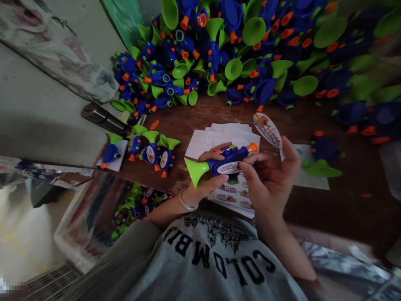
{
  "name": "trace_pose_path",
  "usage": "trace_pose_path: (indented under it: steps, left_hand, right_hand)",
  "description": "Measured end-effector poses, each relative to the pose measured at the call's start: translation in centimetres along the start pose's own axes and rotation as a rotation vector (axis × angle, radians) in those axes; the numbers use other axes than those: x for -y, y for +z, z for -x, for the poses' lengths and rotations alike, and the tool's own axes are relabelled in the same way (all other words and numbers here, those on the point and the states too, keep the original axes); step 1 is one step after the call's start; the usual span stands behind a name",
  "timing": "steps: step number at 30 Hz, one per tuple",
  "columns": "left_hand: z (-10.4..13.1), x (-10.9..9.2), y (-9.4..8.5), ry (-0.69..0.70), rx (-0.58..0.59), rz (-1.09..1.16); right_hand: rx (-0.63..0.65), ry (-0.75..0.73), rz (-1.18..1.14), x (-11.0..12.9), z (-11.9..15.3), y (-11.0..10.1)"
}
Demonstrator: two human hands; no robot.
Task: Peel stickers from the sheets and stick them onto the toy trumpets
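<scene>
At the far left of the worktop (175,165), a dark flask (105,119) lies near a short row of toys (151,154). The left hand (203,186) grips the toy trumpet (230,157) around its blue body, just behind the green bell (197,170), with the thumb below and fingers above. The trumpet lies between both hands, over white sheets (216,138) and a printed sticker sheet (233,196), bell to the left, orange mouthpiece (252,148) to the right. The right hand (272,179) pinches its right part, thumb on the end of the oval label (228,167). Beside a raised fingertip of that hand, touching it, is a loose oval sticker (267,130). Farther right, another toy (326,150) rests on paper (308,177).
</scene>
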State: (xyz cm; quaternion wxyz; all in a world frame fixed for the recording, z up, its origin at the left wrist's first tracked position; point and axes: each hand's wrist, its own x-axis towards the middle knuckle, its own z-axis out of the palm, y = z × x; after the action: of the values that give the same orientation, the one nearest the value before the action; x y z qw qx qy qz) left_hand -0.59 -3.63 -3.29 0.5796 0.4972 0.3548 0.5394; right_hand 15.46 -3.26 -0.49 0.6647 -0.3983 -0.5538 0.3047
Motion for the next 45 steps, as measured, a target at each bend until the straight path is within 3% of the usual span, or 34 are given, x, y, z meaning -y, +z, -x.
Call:
trace_pose_path:
  steps: [19,26,32,36,38,40,42,45]
  left_hand:
    - [0.0,0.8,0.5,-0.008,-0.005,-0.051]
    - [-0.1,0.4,1.0,0.112,-0.061,-0.058]
    - [-0.7,0.3,1.3,0.39,-0.052,-0.059]
    - [-0.7,-0.2,1.3,0.377,-0.013,-0.102]
    - [-0.5,-0.2,1.2,0.379,-0.032,-0.1]
    - [-0.5,0.0,1.1,0.363,-0.038,-0.029]
    - [-0.7,0.2,1.2,0.295,-0.033,0.076]
    - [-1.2,0.6,1.8,0.121,-0.052,0.188]
  right_hand:
    - [-0.054,-0.016,0.057,0.6,0.0,0.1]
    - [-0.069,-0.154,0.093,0.0,-0.2,0.5]
    - [-0.091,-0.18,0.111,0.1,-0.1,1.0]
    - [-0.087,-0.186,0.205,-0.1,-0.2,0.9]
    - [-0.13,-0.255,0.356,-0.6,-0.6,0.2]
    - [-0.265,-0.302,0.536,-1.3,-1.2,-0.8]
    - [-0.337,-0.256,0.565,-1.9,-1.5,-1.6]
    - [-0.051,-0.047,0.285,-2.3,-1.2,-1.8]
